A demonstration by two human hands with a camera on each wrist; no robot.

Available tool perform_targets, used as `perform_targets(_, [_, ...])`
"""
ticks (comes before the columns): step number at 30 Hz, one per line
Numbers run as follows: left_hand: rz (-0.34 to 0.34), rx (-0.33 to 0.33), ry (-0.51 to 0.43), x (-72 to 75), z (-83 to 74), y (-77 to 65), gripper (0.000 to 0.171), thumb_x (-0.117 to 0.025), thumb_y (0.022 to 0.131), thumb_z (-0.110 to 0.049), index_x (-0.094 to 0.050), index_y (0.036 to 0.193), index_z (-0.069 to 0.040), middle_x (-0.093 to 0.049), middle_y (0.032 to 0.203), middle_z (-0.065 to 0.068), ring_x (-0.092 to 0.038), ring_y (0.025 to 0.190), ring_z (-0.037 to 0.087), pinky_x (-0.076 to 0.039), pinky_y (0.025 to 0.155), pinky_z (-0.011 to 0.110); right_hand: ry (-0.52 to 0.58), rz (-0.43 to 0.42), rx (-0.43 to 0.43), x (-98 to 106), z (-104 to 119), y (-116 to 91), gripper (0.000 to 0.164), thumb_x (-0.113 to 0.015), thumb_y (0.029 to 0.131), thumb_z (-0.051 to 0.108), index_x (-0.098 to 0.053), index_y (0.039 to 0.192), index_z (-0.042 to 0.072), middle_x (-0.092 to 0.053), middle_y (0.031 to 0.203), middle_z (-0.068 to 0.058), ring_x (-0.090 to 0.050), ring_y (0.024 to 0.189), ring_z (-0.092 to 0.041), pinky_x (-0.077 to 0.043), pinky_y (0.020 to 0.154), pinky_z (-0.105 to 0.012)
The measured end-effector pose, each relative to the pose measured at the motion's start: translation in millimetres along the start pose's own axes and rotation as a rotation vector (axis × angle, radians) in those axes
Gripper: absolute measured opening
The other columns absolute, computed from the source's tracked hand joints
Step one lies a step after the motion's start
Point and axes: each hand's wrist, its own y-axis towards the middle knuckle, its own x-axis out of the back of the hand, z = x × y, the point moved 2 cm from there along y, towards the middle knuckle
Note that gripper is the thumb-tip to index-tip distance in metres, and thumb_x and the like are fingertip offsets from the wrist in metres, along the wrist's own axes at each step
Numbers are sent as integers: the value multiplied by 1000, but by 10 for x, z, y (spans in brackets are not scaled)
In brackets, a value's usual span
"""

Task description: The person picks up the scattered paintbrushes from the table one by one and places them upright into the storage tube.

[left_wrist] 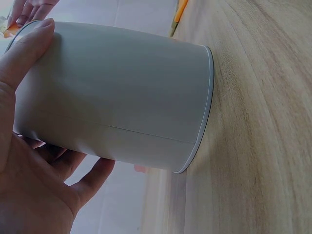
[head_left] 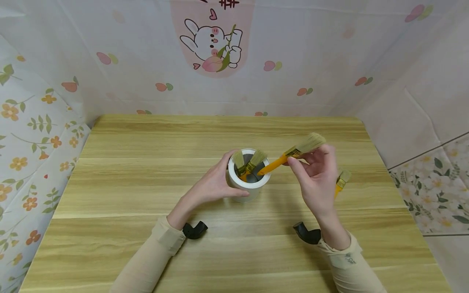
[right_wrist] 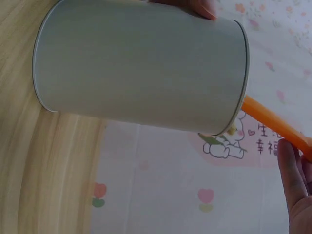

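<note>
Near the middle of the table stands a pale grey canister (head_left: 253, 186) with a white rim. My left hand (head_left: 216, 181) grips its left side, thumb on the near side; the left wrist view shows the fingers wrapped round the canister wall (left_wrist: 112, 87). Inside lean two paintbrushes (head_left: 258, 156), bristles up. My right hand (head_left: 318, 179) pinches another paintbrush (head_left: 275, 165) near its ferrule, bristles up and to the right. The tip of its orange handle (right_wrist: 273, 119) is at the canister's mouth. Another paintbrush (head_left: 343, 179) lies right of my right hand, partly hidden by it.
A black curved piece (head_left: 195, 230) sits by the left wrist and a similar black curved piece (head_left: 307, 233) by the right. The wooden table (head_left: 146, 138) ends at a patterned cloth backdrop (head_left: 234, 97), with patterned cloth on both sides.
</note>
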Motion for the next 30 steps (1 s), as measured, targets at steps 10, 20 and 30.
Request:
perform_targets(10, [4, -2, 0, 16, -24, -4, 123, -95, 69, -45, -19, 162, -19, -45, 155, 6, -51, 139, 31, -42, 115, 58, -468, 193, -61, -52, -122, -74, 43, -72, 86, -15, -53, 123, -8, -70, 106, -9, -68, 96, -3, -56, 88, -16])
perform_targets(20, [3, -2, -8, 2, -14, 3, 120, -95, 69, -45, -21, 161, -24, -47, 153, 4, -52, 137, 28, -43, 114, 57, -557, 230, -88, -35, -191, -82, 46, -74, 88, -8, -54, 129, -6, -72, 102, -13, -68, 90, -7, -55, 86, -12])
perform_targets(30, [-3, 7, -6, -3, -10, 3, 122, -95, 68, -47, -21, 162, -21, -46, 155, 4, -49, 141, 28, -41, 116, 58, -543, 156, -119, 136, -178, 13, 46, -71, 91, -7, -54, 133, -4, -72, 102, -16, -67, 93, -6, -54, 84, -12])
